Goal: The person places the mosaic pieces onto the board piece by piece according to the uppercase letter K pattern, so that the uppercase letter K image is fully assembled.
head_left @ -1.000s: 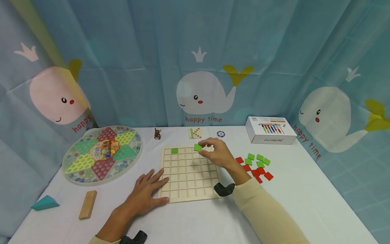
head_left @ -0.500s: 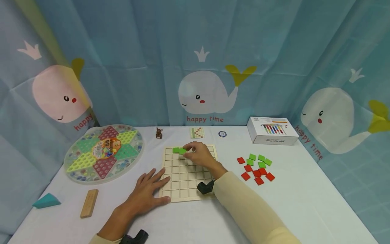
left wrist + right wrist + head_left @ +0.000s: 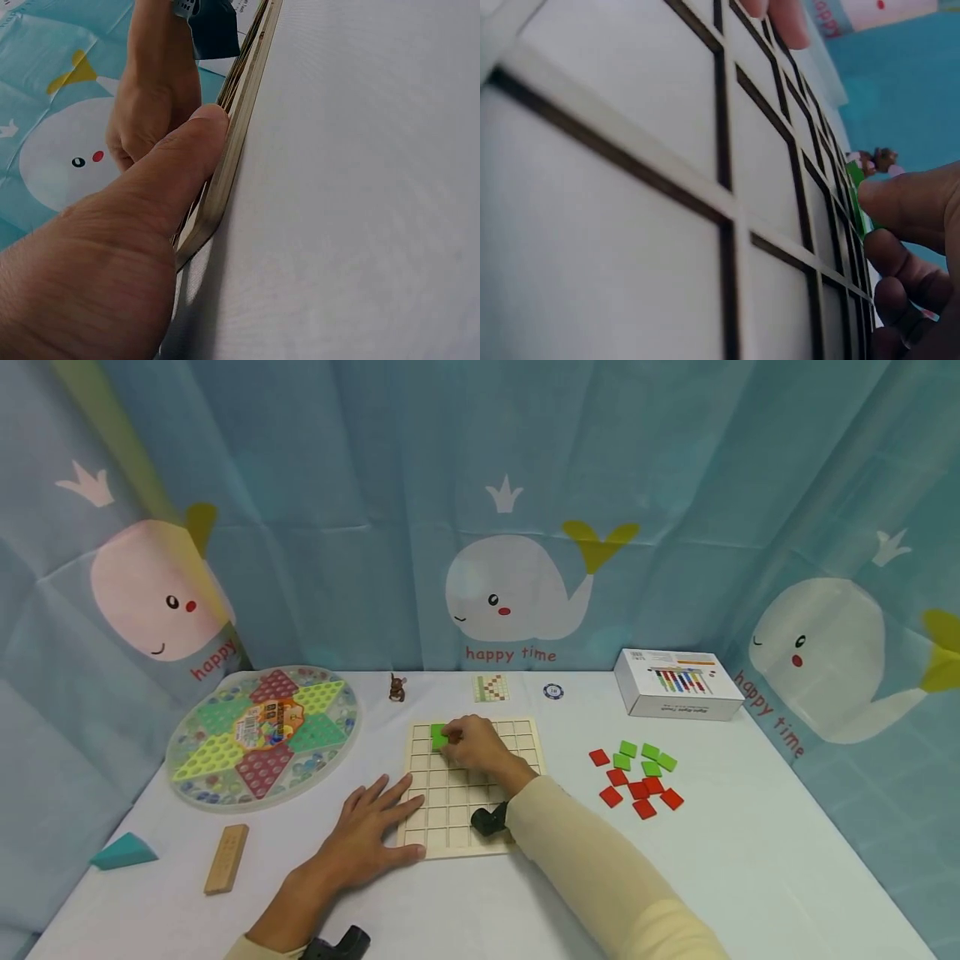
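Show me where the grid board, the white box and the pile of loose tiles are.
grid board (image 3: 459, 814): head view, bare squares near its front.
white box (image 3: 678, 683): head view, its top face.
loose tiles (image 3: 637, 770): head view, middle of the pile.

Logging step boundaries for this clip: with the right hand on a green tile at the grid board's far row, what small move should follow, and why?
Probably let go and lift the right hand clear: the green tile looks level with the grid board, which the left hand steadies. Seating isn't certain.
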Demonstrator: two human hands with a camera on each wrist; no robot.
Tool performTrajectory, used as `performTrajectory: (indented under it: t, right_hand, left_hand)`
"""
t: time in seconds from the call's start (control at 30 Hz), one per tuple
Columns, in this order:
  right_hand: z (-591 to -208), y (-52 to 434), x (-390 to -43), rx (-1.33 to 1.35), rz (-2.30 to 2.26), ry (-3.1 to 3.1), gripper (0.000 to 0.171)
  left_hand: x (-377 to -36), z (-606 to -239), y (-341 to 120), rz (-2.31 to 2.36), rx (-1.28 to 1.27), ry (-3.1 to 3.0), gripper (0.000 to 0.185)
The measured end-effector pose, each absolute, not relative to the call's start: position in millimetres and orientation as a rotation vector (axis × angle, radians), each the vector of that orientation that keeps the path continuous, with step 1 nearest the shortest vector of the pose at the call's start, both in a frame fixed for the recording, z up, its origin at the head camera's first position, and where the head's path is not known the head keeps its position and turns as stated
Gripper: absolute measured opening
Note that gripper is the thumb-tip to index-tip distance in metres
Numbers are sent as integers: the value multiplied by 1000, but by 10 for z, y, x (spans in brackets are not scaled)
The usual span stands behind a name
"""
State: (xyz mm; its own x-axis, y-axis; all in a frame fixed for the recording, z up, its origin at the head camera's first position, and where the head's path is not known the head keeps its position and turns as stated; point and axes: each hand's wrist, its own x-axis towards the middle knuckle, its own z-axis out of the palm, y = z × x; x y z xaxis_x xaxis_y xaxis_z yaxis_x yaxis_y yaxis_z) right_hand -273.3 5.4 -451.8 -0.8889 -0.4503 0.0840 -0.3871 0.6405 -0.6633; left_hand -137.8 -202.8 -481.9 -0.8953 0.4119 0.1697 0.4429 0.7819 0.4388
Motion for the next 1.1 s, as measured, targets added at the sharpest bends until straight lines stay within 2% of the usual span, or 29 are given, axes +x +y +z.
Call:
performTrajectory:
  t: [0.5,0.73,1.1]
  right_hand:
    - [-4519,155,-2709,-760,-1182,2719,30]
    - [-4166,422,-2579,-810,-1316,2724,28]
    - [-3681,1069,-2234,-1022,-1396,2846,34]
  left_hand:
    - [-1380,-4830,-1977,-748,-703,-2875,74]
    - [-1386,-4821,-1978,-746,-695,-2896,74]
    - [-1371,-4804,-2022,-765,-677,-2901,75]
